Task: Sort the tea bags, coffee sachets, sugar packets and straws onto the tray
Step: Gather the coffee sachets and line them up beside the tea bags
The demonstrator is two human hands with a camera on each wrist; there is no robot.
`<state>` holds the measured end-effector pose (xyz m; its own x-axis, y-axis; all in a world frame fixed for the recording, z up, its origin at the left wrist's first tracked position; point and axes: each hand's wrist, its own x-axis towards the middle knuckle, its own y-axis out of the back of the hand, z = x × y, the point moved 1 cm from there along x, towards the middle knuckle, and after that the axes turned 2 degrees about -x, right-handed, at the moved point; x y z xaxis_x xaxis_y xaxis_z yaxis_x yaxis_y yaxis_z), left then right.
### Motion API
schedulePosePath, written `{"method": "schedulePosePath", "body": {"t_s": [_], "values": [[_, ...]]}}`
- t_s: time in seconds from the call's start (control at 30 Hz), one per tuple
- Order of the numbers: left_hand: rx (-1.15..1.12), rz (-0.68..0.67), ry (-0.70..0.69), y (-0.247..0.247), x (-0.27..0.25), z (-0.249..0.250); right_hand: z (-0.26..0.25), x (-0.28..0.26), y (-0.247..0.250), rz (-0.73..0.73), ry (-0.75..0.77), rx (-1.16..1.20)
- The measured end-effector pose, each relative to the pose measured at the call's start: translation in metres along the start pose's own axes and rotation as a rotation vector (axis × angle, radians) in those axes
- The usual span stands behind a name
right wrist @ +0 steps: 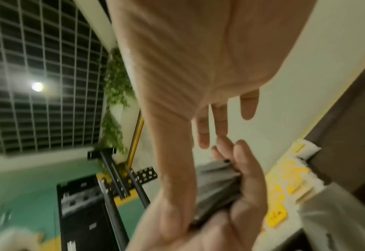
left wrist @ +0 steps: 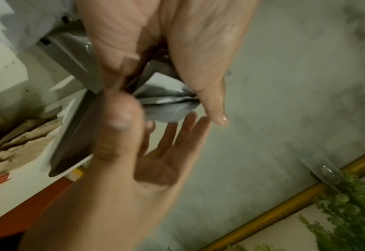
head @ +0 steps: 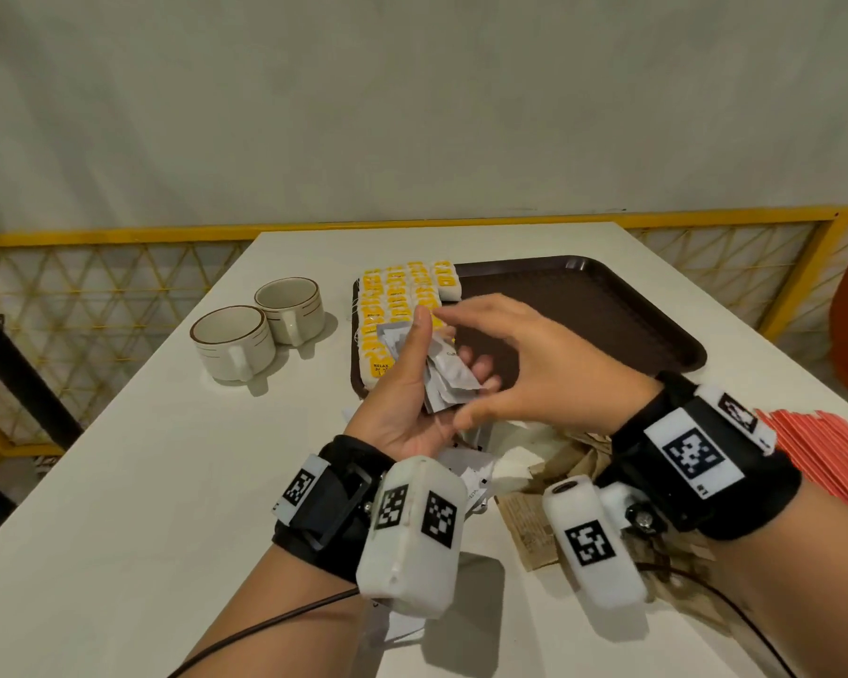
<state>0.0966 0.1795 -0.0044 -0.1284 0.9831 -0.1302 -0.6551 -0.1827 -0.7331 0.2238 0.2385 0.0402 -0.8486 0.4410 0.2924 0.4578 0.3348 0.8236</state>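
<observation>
Both hands are meeting just above the near edge of the dark brown plastic tray point(head: 608, 305), and we're watching them work over a bundle. Our left hand point(head: 407, 393) is curling its fingers and thumb around a fanned stack of small white paper sachets point(head: 449, 379), thumb standing up along the stack's left side. Our right hand point(head: 525, 364) is hovering over the top of that stack with relaxed, spread fingers; from the wrist views it's holding nothing of its own. We're seeing rows of yellow-and-white tea bags point(head: 402, 305) lying along the tray's left side, just beyond the held stack. More loose white packets point(head: 466, 469) and crumpled brown paper sachets point(head: 569, 462) are lying on the white table point(head: 118, 530) under the wrists, and a sheaf of red straws point(head: 823, 457) is lying to the right. Two cream ceramic cups point(head: 260, 325) are standing left of the tray.
</observation>
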Motion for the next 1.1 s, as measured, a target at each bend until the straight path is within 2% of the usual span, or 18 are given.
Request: {"method": "schedulePosePath", "body": {"t_s": [0.07,0.13,0.27,0.4,0.53,0.63,0.73,0.83,0.93,1.1], "values": [[0.004,-0.044,0.045,-0.003,-0.002,-0.002,0.002,0.004,-0.004,-0.147,0.000,-0.227],[0.064,-0.085,0.112,-0.005,-0.005,-0.005,0.003,0.007,-0.010,-0.194,0.022,-0.331],[0.202,-0.023,0.150,-0.010,-0.009,-0.009,0.005,0.013,-0.009,-0.167,0.047,-0.242],[0.225,0.069,0.147,-0.009,-0.010,-0.012,0.006,0.016,-0.006,-0.171,0.061,-0.104],[0.204,0.061,0.146,-0.013,-0.012,-0.010,0.007,0.016,-0.010,-0.218,0.065,-0.139],[0.239,0.147,0.110,-0.011,-0.010,-0.009,0.008,0.016,-0.011,-0.154,0.068,-0.156],[0.164,0.123,0.060,-0.011,-0.009,-0.008,0.006,0.016,-0.009,-0.084,0.091,-0.134],[0.175,0.078,0.037,-0.012,-0.009,-0.005,0.004,0.016,-0.008,-0.079,0.087,-0.109],[0.252,0.095,0.043,-0.009,-0.007,-0.006,0.005,0.017,-0.010,-0.120,0.060,-0.154],[0.227,0.162,0.123,-0.006,-0.006,-0.007,0.004,0.017,-0.016,-0.209,0.011,-0.405]]}}
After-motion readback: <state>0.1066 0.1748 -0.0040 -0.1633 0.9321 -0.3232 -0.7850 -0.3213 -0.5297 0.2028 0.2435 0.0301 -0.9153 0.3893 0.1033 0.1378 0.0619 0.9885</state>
